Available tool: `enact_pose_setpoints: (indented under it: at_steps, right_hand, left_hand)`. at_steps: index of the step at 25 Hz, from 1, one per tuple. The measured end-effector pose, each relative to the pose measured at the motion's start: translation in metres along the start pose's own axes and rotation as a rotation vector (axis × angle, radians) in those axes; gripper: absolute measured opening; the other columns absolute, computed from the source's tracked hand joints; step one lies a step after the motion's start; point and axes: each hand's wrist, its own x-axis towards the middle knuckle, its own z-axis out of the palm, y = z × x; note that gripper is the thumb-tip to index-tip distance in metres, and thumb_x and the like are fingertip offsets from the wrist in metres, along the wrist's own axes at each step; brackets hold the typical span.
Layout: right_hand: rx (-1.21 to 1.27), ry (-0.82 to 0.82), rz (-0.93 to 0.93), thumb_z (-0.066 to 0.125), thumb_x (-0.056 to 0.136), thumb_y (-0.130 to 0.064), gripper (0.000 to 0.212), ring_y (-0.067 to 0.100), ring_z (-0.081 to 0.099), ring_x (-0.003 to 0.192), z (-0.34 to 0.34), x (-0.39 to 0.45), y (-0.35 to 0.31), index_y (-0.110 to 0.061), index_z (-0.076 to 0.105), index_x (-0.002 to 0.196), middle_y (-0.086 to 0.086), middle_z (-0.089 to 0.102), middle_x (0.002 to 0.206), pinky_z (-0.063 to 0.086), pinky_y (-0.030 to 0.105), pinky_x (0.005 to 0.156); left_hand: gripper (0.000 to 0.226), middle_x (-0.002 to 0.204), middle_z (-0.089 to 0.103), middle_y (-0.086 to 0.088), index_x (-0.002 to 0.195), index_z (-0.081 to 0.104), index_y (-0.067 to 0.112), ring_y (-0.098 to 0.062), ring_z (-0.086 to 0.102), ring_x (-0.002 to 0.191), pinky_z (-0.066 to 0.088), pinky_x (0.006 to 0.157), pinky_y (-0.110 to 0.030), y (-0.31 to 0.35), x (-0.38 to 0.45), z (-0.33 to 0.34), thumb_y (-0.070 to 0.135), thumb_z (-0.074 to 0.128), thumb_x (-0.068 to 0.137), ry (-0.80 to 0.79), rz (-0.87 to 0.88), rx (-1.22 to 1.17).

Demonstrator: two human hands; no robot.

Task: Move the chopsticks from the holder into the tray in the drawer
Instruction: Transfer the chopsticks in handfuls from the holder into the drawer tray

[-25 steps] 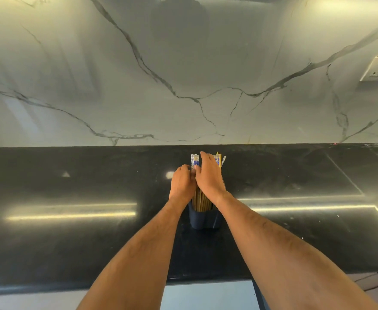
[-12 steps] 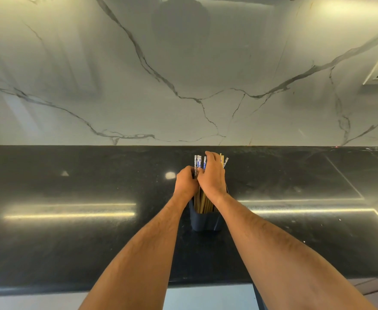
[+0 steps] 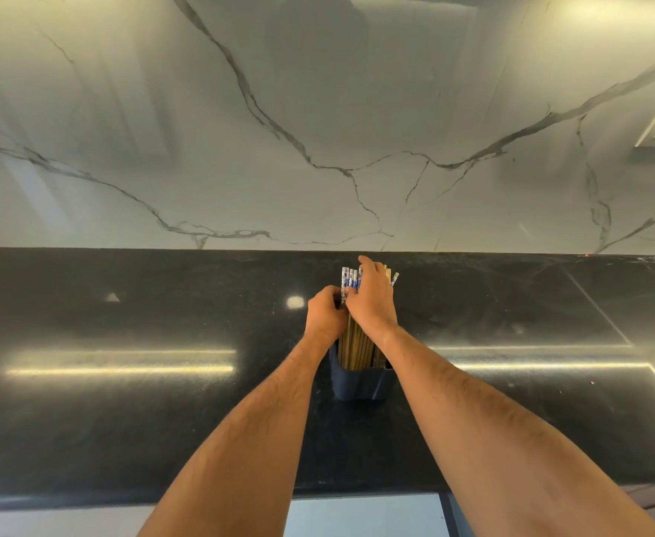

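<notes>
Veined marble wall rises behind our black tabletop (image 3: pixel 124 420), where the dark blue holder (image 3: pixel 360 385) stands upright near the front edge. Our chopsticks (image 3: pixel 351 281) stand in it, long axis vertical, patterned ends pointing up and slightly away from us. Our left hand (image 3: pixel 324 313) curls its fingers (image 3: pixel 333 294) round the bundle's left side; our right hand (image 3: pixel 372 300) wraps it from the right, reaching higher. We judge the lift must go straight up. No drawer or tray shows.
</notes>
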Motion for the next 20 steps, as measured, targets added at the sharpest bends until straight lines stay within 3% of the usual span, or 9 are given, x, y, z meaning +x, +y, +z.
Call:
enact_pose_setpoints:
  at_steps: [3,8,10,13,16,20]
  right_hand:
    - [0.015,0.013,0.012,0.072,0.089,-0.005,0.062,0.025,0.056,0.124,0.0,0.002,0.0,-0.008,0.044,0.146,0.012,0.051,0.139,0.052,0.033,0.097]
    - [0.091,0.017,-0.05,0.077,0.085,-0.003,0.057,0.02,0.065,0.11,-0.002,0.005,0.005,-0.013,0.057,0.137,0.006,0.063,0.127,0.057,0.031,0.092]
    - [0.146,0.037,-0.052,0.079,0.083,-0.005,0.053,0.017,0.072,0.096,-0.002,0.005,0.006,-0.017,0.062,0.133,0.001,0.068,0.123,0.062,0.036,0.086]
    - [0.134,0.044,-0.082,0.081,0.082,-0.008,0.045,0.005,0.069,0.073,-0.003,0.003,0.0,-0.018,0.07,0.125,-0.002,0.075,0.114,0.062,0.029,0.078]
    - [0.154,0.06,-0.102,0.08,0.083,-0.007,0.039,0.005,0.068,0.07,-0.004,-0.001,-0.003,-0.017,0.074,0.119,0.0,0.078,0.106,0.063,0.03,0.074]
    - [0.148,0.087,-0.129,0.08,0.084,-0.008,0.038,0.001,0.063,0.069,-0.006,-0.007,-0.002,-0.019,0.075,0.119,-0.001,0.078,0.102,0.062,0.025,0.073]
  left_hand:
    - [0.026,0.111,0.066,-0.005,0.121,0.061,0.007,-0.009,0.057,0.094,0.044,0.076,-0.016,0.001,0.0,-0.001,0.006,0.062,0.095,-0.003,0.0,-0.014]
    - [0.022,0.106,0.067,-0.007,0.118,0.062,0.007,-0.016,0.063,0.096,0.054,0.088,-0.032,-0.002,0.001,-0.004,0.007,0.061,0.096,-0.006,-0.018,-0.059]
    - [0.018,0.097,0.066,-0.004,0.114,0.063,0.007,-0.012,0.061,0.084,0.055,0.082,-0.03,-0.002,0.001,-0.006,0.01,0.062,0.096,0.02,-0.012,-0.076]
    - [0.018,0.091,0.065,0.0,0.113,0.065,0.008,-0.006,0.059,0.076,0.05,0.075,-0.022,-0.001,-0.003,-0.008,0.009,0.063,0.095,0.047,0.016,-0.079]
    - [0.018,0.096,0.072,-0.005,0.112,0.068,0.009,-0.012,0.066,0.086,0.056,0.084,-0.029,0.0,-0.006,-0.011,0.007,0.065,0.094,0.051,0.013,-0.103]
    - [0.017,0.092,0.072,-0.002,0.108,0.071,0.009,-0.013,0.067,0.083,0.054,0.079,-0.027,0.006,-0.011,-0.013,0.006,0.067,0.092,0.09,0.015,-0.094]
